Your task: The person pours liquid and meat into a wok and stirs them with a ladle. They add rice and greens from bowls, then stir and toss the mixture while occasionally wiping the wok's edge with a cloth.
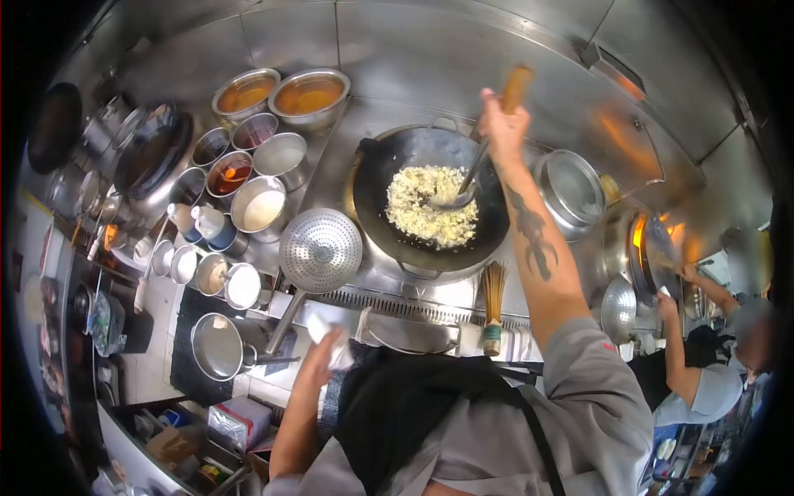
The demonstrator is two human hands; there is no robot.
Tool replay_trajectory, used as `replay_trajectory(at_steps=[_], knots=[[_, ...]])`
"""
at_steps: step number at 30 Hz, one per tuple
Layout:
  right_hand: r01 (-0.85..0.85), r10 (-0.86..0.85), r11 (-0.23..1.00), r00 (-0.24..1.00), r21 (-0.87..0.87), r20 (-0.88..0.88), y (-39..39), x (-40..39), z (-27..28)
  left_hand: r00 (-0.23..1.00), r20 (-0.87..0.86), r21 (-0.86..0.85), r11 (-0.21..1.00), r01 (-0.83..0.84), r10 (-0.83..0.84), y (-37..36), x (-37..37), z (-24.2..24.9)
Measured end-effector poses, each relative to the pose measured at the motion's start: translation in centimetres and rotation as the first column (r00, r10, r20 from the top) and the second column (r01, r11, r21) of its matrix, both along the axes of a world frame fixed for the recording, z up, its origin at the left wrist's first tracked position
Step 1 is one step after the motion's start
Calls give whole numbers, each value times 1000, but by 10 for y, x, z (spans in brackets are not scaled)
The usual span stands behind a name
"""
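My right hand (503, 131) is wrapped round the handle of a ladle (473, 175), whose wooden end sticks up above my fist. The ladle's metal bowl rests in pale yellow and white food that looks like egg fried rice (418, 221). This food lies in a large black wok (376, 236) on the stove. Low and left of the wok, my left hand (317, 361) grips a folded white cloth (339, 349). Close to the cloth is a perforated metal strainer (321, 250), its handle pointing down toward my left hand.
Steel bowls of amber liquid (310, 93) and several sauce pots (263, 204) stand at left. A bamboo brush (494, 310) lies below the wok, and a steel pot (571, 192) stands right of it. A co-worker (703, 364) works beside flames at far right.
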State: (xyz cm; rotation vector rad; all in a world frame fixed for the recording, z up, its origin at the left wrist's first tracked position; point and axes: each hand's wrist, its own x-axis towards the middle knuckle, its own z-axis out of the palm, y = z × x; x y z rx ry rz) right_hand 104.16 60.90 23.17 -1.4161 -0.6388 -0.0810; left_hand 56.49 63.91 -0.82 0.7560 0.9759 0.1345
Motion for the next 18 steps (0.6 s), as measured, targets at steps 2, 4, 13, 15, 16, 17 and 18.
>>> replay_trajectory(at_steps=[2, 4, 13, 15, 16, 17, 18], knots=[[-49, 51, 988, 999, 143, -15, -1, -2, -13, 989, -92, 80, 991, -110, 117, -9, -48, -7], [-117, 118, 988, 993, 103, -6, 6, 7, -52, 965, -207, 169, 977, -127, 161, -19, -107, -56], [-15, 18, 991, 1000, 130, -22, 3, 19, -33, 803, -592, 397, 892, 214, 71, -155, -304, -223], [1, 2, 1000, 996, 24, -89, 7, 16, -13, 802, -594, 339, 923, 181, 61, -163, -307, -215], [21, -19, 999, 998, 30, -68, 6, 15, -7, 803, -592, 314, 936, 160, 61, -163, -309, -212], [4, 6, 988, 998, 151, -68, 6, 11, -8, 812, -580, 294, 946, 137, 63, -160, -306, -208], [-16, 35, 964, 997, 266, -66, 3, 5, -12, 822, -566, 266, 958, 109, 64, -157, -303, -205]])
